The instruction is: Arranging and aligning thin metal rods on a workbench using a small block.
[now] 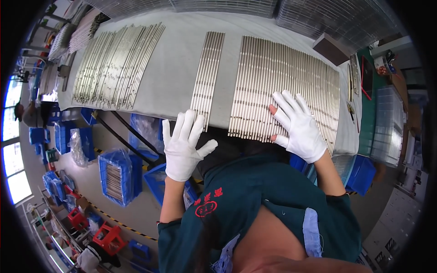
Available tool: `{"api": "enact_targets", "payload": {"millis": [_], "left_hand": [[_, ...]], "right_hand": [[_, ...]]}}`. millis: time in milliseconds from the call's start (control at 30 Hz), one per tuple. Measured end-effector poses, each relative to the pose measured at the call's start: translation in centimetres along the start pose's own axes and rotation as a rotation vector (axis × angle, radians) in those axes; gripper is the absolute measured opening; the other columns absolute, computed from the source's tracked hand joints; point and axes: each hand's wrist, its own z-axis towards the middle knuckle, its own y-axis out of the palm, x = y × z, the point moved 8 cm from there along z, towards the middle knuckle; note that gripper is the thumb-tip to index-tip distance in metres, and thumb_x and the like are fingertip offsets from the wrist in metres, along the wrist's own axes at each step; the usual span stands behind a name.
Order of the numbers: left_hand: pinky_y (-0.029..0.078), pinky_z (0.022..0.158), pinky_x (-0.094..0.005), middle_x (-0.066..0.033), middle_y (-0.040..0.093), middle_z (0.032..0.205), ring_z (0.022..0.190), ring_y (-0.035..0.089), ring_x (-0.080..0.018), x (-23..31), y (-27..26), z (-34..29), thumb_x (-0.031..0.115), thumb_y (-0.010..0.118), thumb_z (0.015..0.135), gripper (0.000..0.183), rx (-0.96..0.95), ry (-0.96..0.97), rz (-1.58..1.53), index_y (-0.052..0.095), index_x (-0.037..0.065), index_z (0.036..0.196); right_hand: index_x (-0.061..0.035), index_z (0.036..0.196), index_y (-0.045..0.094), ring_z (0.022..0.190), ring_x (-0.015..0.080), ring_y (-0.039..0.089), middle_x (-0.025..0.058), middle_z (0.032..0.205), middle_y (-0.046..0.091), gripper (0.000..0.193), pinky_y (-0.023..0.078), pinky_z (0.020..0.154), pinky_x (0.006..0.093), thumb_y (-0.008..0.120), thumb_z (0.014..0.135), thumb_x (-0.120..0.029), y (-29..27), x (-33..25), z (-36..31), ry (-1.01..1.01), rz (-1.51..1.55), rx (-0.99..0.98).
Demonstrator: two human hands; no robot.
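My left hand [183, 148], in a white glove, is open with its fingers spread, at the near ends of a narrow group of metal rods [208, 73]. Its fingertips overlap those ends; whether they touch I cannot tell. My right hand [298, 127] lies open over a wide row of metal rods [282, 73] set side by side. It wears a white glove too, with the thumb and one finger bare at the tips. Farther left on the white-covered table [170, 59] is a looser bunch of similar rods [118, 63], their near ends uneven.
Stacked clear plastic trays [334, 20] line the far edge, with a dark grey block [331, 48] before them. Slim tools [351, 109] lie at the table's right. On the floor at left stand blue crates [116, 177], one holding rods, and a red stool [109, 239]. A person [88, 259] is at lower left.
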Motion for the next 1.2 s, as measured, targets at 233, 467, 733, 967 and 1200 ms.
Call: {"api": "enact_targets", "payload": {"millis": [233, 467, 733, 967, 1200], "left_hand": [[0.032, 0.112, -0.0623, -0.0140, 0.054, 0.144, 0.133, 0.050, -0.0371, 1.3, 0.3, 0.5, 0.050, 0.077, 0.077, 0.081, -0.110, 0.016, -0.062, 0.053, 0.011, 0.143], [0.034, 0.110, -0.0619, -0.0101, 0.058, 0.137, 0.128, 0.053, -0.0325, 4.3, 0.4, 0.8, 0.048, 0.080, 0.071, 0.076, -0.090, 0.162, -0.192, 0.057, 0.011, 0.133], [0.033, 0.111, -0.0616, -0.0100, 0.056, 0.138, 0.130, 0.051, -0.0340, 3.6, 0.4, 0.6, 0.048, 0.080, 0.072, 0.075, -0.091, 0.157, -0.120, 0.058, 0.012, 0.134], [0.035, 0.107, -0.0625, -0.0108, 0.054, 0.142, 0.131, 0.051, -0.0335, 0.4, 0.0, -0.5, 0.048, 0.083, 0.071, 0.086, -0.012, 0.018, -0.018, 0.051, 0.013, 0.143], [0.033, 0.108, -0.0571, -0.0090, 0.056, 0.137, 0.126, 0.053, -0.0304, 1.9, -0.3, 0.0, 0.048, 0.081, 0.070, 0.079, -0.008, 0.051, -0.089, 0.056, 0.010, 0.136]], "right_hand": [[-0.0045, 0.142, 0.054, 0.149, 0.0375, 0.034, 0.0182, 0.159, 0.040, 0.073, 0.022, 0.124, 0.0529, 0.073, 0.084, -0.043, -0.1, -0.1, 0.1, 0.004, 0.000, 0.006], [-0.0046, 0.143, 0.054, 0.149, 0.0374, 0.034, 0.0182, 0.159, 0.040, 0.073, 0.022, 0.124, 0.0529, 0.072, 0.084, -0.044, -0.1, -0.2, 0.2, -0.002, -0.001, 0.009], [-0.0050, 0.143, 0.054, 0.149, 0.0379, 0.033, 0.0177, 0.159, 0.041, 0.072, 0.022, 0.124, 0.0527, 0.071, 0.086, -0.045, 0.3, 0.1, 0.1, 0.002, -0.001, 0.011], [-0.0054, 0.142, 0.055, 0.148, 0.0381, 0.035, 0.0173, 0.158, 0.041, 0.072, 0.023, 0.123, 0.0532, 0.072, 0.084, -0.044, 0.1, 0.1, 0.0, 0.004, 0.000, 0.010], [-0.0060, 0.142, 0.055, 0.149, 0.0377, 0.034, 0.0165, 0.158, 0.041, 0.072, 0.023, 0.123, 0.0534, 0.074, 0.083, -0.043, 0.1, 0.0, 0.1, 0.005, 0.006, 0.019]]}}
